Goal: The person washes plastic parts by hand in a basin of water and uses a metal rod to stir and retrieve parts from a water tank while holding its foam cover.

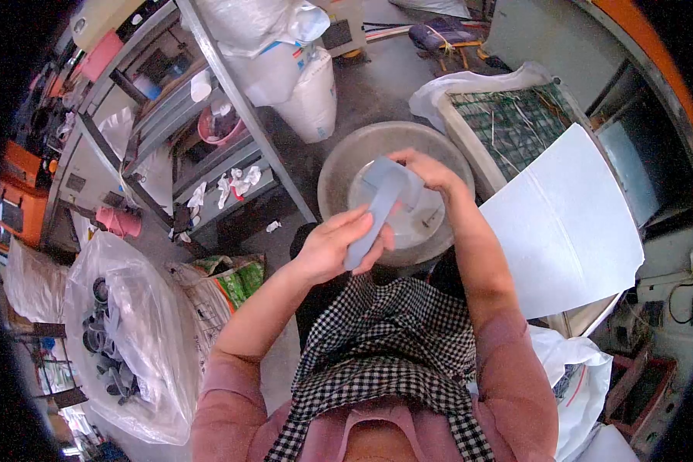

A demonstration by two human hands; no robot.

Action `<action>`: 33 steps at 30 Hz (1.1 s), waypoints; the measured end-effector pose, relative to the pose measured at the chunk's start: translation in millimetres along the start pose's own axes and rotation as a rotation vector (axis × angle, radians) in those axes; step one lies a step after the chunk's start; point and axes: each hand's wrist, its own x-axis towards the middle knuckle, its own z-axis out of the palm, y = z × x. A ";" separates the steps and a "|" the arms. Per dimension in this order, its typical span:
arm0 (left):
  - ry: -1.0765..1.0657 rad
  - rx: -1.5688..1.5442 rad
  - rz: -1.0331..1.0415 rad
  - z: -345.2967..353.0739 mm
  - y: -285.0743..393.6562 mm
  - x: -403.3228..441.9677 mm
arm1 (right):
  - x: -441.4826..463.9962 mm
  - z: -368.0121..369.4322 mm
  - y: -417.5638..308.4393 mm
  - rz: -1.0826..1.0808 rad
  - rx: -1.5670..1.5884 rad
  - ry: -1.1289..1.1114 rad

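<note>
A grey-blue plastic part point(389, 192), with a long flat strip and a wider, translucent-looking head, is held tilted over a large round basin point(335, 165). My left hand point(337, 245) is closed around the strip's near end, thumb on top and fingers underneath. At the wider far end, my right hand point(430, 171) is curled against the part's edge; its fingertips are blurred and partly hidden. Inside the basin is a pale round area with a small dark piece point(427, 222) on it. The part's exact kind does not show.
A white sheet point(562, 223) lies to the right, beside a crate with green mesh point(508, 127). At left are a metal shelf point(239, 100) and a clear plastic bag point(162, 346) holding several grey parts. White sacks point(312, 96) stand beyond the shelf.
</note>
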 end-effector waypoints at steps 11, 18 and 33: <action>-0.198 -0.400 0.008 -6.2 3.2 2.5 | -0.7 5.1 -9.9 0.097 0.138 -0.070; -0.017 0.095 0.042 -8.5 -1.8 -8.2 | 1.3 3.7 -1.4 0.173 0.109 -0.081; 0.433 0.605 -0.036 -35.1 -0.8 -13.7 | -6.0 16.8 -19.9 0.251 -0.457 0.056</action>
